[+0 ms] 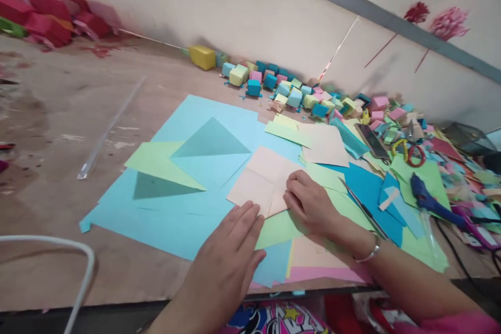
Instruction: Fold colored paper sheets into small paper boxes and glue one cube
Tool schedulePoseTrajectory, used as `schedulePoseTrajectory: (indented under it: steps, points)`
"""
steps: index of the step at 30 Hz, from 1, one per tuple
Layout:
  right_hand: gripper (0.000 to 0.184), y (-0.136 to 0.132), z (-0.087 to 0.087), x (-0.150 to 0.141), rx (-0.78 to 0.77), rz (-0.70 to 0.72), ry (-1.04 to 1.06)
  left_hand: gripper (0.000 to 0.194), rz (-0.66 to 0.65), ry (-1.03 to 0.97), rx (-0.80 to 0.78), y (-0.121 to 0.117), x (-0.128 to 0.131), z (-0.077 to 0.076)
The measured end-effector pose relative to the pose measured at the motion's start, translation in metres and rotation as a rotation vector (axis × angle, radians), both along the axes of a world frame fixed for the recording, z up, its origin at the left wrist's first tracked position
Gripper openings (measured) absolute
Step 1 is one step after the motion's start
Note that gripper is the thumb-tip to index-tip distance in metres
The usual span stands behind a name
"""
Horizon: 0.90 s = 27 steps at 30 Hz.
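A square of peach paper (256, 172) with crossing crease lines lies flat before me. The fingertips of my left hand (233, 245) rest at its lower left edge, fingers stretched out and close together. My right hand (311, 201) is closed, its curled fingers at the paper's right edge; the fingertips are partly hidden. Beneath lies a large light-blue sheet (164, 227). A folded green paper (164, 162) and a folded blue paper (213, 141) stand half open on that sheet. Green paper (279, 229) lies below the peach square.
Scissors (364, 209) lie right of my right hand, with a blue glue gun (434, 201), a phone (371, 140) and red-and-yellow scissors (409, 152) beyond. Small paper cubes (270, 81) line the wall. A clear stick (113, 122) and a white cable (88, 266) lie left.
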State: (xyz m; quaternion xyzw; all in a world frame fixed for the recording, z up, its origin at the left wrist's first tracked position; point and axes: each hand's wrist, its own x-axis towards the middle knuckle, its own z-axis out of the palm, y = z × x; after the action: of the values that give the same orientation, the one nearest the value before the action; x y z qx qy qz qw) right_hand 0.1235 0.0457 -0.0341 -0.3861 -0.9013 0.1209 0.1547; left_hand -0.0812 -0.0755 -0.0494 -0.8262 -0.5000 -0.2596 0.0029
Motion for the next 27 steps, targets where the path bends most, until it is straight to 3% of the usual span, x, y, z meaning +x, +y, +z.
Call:
schedulePoseTrajectory:
  steps: [6, 14, 27]
  points:
    - [0.022, -0.0027, -0.0116, 0.0002, 0.130, -0.013, -0.021, 0.038, 0.020, 0.041, 0.014, -0.0004, 0.0008, 0.0028]
    - [0.027, -0.0005, -0.0105, 0.0031, 0.313, -0.015, -0.085, 0.038, -0.005, 0.029, -0.043, 0.0005, 0.0007, 0.0034]
    - [0.025, -0.0001, -0.0127, 0.0021, 0.310, -0.038, -0.126, 0.042, -0.012, 0.067, -0.004, 0.0022, 0.0016, 0.0037]
